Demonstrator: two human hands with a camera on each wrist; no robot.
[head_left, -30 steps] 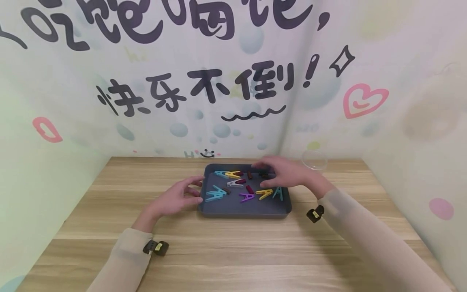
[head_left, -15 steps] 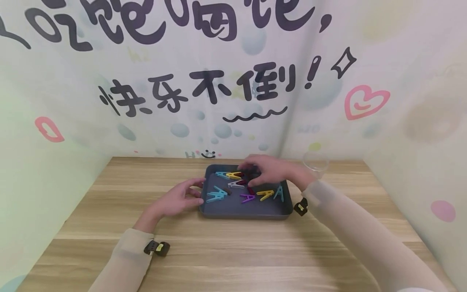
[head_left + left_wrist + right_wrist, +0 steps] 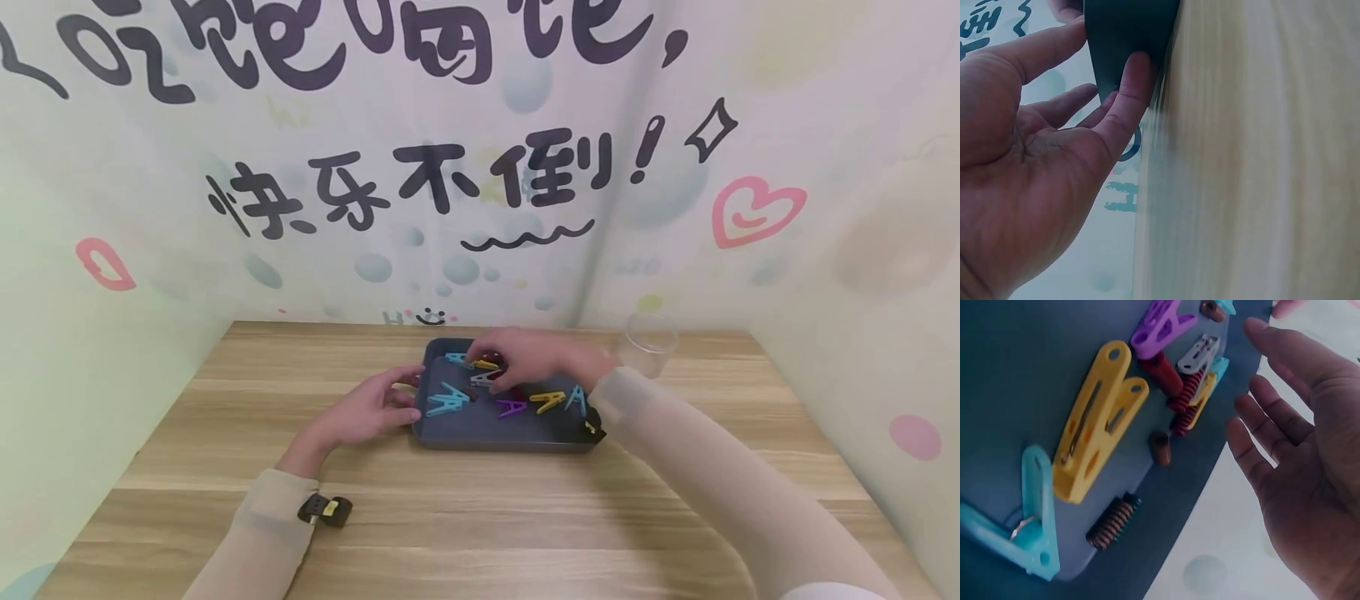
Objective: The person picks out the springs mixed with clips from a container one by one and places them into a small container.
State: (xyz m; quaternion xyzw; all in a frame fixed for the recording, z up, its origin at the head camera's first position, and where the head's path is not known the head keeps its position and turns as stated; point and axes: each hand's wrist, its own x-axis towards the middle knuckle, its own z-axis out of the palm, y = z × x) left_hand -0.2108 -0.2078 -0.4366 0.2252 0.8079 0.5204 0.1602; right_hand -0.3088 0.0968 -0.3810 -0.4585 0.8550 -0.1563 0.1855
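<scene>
A dark grey tray (image 3: 510, 432) holds several clothespins: light blue ones (image 3: 447, 402) at left, a purple one (image 3: 512, 407), a yellow one (image 3: 548, 402) and another light blue one (image 3: 576, 399) at right. Small ridged dark red pieces (image 3: 1163, 374) and brown pieces (image 3: 1113, 522) lie among them. My left hand (image 3: 367, 410) touches the tray's left wall with its fingers extended. Over the tray's back part hovers my right hand (image 3: 528, 357), fingers spread and apart from the pieces in the right wrist view. Below its fingertips is a grey clothespin (image 3: 482, 379), partly hidden.
A clear plastic cup (image 3: 651, 342) stands behind the right forearm at the table's back right. The wooden table (image 3: 450, 508) meets a printed cloth wall (image 3: 337, 275) at its back edge. Each wrist wears a small black camera (image 3: 335, 510).
My right hand has moved left across the tray, from its back right corner to above the grey and yellow clothespins. The left hand stays at the tray's left side.
</scene>
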